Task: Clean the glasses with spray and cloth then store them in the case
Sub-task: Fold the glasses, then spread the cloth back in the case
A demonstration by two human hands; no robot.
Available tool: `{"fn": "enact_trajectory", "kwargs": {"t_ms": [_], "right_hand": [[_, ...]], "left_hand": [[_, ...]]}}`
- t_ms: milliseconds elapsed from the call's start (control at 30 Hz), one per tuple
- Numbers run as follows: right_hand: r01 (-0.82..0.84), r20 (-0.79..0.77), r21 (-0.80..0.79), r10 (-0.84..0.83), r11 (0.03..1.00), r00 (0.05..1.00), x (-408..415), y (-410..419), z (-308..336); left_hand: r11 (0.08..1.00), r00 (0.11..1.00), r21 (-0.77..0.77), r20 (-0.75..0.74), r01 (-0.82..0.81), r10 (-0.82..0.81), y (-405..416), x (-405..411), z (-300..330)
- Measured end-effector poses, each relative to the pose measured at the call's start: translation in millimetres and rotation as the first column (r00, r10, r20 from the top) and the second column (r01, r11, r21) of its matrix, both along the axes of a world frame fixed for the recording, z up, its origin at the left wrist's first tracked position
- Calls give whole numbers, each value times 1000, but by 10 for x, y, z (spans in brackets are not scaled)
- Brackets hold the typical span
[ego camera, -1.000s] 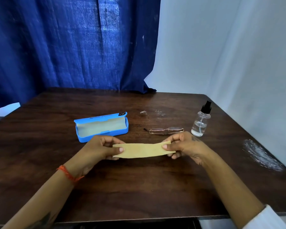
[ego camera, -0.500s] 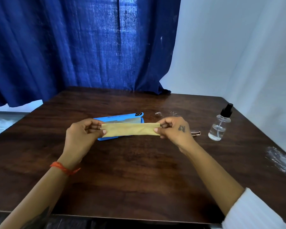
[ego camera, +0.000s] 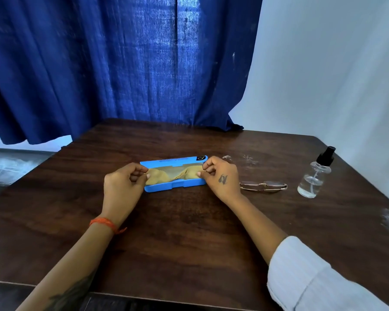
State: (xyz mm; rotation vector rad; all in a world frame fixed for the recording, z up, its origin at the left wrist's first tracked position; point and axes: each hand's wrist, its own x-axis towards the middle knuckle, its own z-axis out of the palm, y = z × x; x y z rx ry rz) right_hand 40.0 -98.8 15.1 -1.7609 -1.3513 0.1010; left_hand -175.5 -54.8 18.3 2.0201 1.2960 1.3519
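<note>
- both hands are at the open blue case [ego camera: 175, 187] in the middle of the frame, and the tan cloth [ego camera: 166, 176] sags inside it, slack and bunched toward the right.
- left hand [ego camera: 124, 187], just left of centre, has its thumb and fingers curled and pinched on the left end of the cloth, right at the case's left end.
- right hand [ego camera: 221, 177], just right of centre, does the same on the right end, fingertips clamped on the fabric by the hinged lid's corner.
- the glasses [ego camera: 264, 186] lie folded on the table [ego camera: 177, 243] to the right of the case, partly tucked behind the right wrist, not in the case.
- the spray bottle [ego camera: 313, 176] stands upright further right, apart from the glasses, capped in black.
- my read: the step in hand is bedding the cloth into the case as a liner, with the glasses to follow.
- to do it well, ease both pinches down together so the cloth lies flat along the floor of the tray.
- smooth that hump near the right, or the frame may sit proud and the lid may not close.
- keep the edges inside the rim, away from the hinge and the front lip.
- release 1 hand at a time, so the fabric does not spring back up.
</note>
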Motion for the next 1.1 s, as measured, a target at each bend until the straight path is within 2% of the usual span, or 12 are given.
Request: {"fn": "enact_trajectory", "kwargs": {"t_ms": [200,300,400,500,567,667,833,933,1000,1100], "right_hand": [[54,144,54,-61,997,988,-55,-9,-43],[80,211,153,-111,985,971,-81,-52,-73],[-14,334,218,-61,976,941,-121,-97,-106],[-197,460,91,134,976,878,-186,-81,-180],[-246,504,-47,236,968,831,-213,-59,-195],[-231,527,-201,304,952,793,-221,-73,-172],[-218,532,-244,318,945,785,-222,-106,-137],[-210,519,-233,304,950,799,-216,-100,-145],[-206,523,-228,298,952,798,-214,-95,-152],[-205,524,-221,293,954,799,-211,-84,-152]], "left_hand": [[996,996,-36,10,-84,84,20,89,-31],[995,996,-47,17,-91,92,20,115,-54],[993,996,-95,52,-73,78,29,120,-70],[994,996,-83,46,-72,76,31,122,-66],[997,997,-11,11,-72,72,29,127,-57],[989,988,139,-140,-41,61,70,124,-64],[915,901,384,-430,121,62,130,109,-83],[866,832,457,-547,203,94,122,96,-123],[837,746,480,-652,264,138,144,81,-169],[859,575,426,-793,285,203,125,105,-198]]}}
